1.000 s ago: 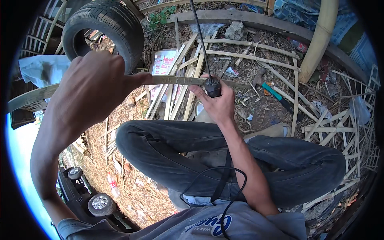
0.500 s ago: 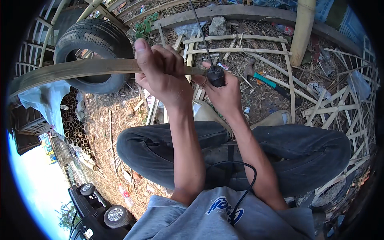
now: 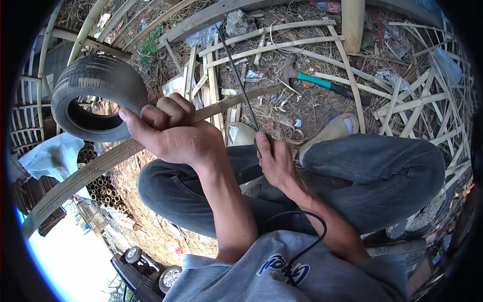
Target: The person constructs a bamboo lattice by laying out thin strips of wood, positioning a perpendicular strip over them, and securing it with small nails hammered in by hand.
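My left hand (image 3: 173,131) is closed around a long split bamboo strip (image 3: 80,181), its thumb pointing left. From the lower left the strip rises through my fist to a free end over the ground beyond my feet. In my closed right hand (image 3: 278,163) is a long, narrow dark blade (image 3: 235,73), seen nearly edge-on and slanting away up to the left. My fingers hide most of its handle. The blade crosses the strip right of my left fist; I cannot tell whether they touch.
A tyre (image 3: 60,90) stands at the left, near stacked bamboo tubes (image 3: 103,189). A hammer with a teal and black handle (image 3: 322,83) lies beyond my right foot. Bamboo slats (image 3: 347,75) form frames ahead and right. A stone (image 3: 240,23) and a post (image 3: 353,27) stand farther off.
My left hand has moved left and down, and the strip now tilts down to the left. My right hand has come nearer to me, drawing the blade lower and back.
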`<state>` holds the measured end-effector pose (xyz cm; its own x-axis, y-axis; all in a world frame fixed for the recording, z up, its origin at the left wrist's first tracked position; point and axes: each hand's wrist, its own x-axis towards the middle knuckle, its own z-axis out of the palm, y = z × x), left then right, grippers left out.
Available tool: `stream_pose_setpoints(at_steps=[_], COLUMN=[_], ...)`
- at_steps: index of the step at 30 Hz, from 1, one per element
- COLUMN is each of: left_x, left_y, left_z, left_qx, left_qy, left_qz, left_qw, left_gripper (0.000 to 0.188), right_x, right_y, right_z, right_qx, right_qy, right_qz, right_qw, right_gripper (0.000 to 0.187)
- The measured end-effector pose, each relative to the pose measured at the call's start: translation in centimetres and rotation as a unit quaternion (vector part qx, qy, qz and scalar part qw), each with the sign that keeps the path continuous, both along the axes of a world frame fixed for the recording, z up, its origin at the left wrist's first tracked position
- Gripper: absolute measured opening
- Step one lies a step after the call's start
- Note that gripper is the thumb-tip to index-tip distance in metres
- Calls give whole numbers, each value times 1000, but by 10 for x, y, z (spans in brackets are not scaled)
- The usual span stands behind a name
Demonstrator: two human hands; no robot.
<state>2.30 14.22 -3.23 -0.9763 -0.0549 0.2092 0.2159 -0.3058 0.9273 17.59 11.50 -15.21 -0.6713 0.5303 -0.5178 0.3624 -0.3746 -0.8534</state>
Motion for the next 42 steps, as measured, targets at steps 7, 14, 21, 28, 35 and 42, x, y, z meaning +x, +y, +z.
stream_pose_setpoints(at_steps=[7,14,21,28,35,42], left_x=[-18,-27,4,14,-1,8], left_y=[-46,-78,-31,-18,-26,-36], left_z=[-5,30,49,56,50,48], left_qx=[-4,10,-41,2,23,41], left_qy=[14,79,40,35,81,58], left_qz=[-194,-203,74,20,23,21], left_qw=[981,976,996,999,996,997], left_gripper=[67,62,58,56,54,53], right_x=[3,8,1,10,4,19], right_y=[7,-4,6,20,10,1], right_z=[50,32,95,104,112,84], right_qx=[14,-5,11,-17,64,-5], right_qy=[52,-9,43,28,55,-68], right_qz=[89,84,94,72,91,63], right_qw=[995,996,995,997,992,996], right_gripper=[62,63,51,50,48,55])
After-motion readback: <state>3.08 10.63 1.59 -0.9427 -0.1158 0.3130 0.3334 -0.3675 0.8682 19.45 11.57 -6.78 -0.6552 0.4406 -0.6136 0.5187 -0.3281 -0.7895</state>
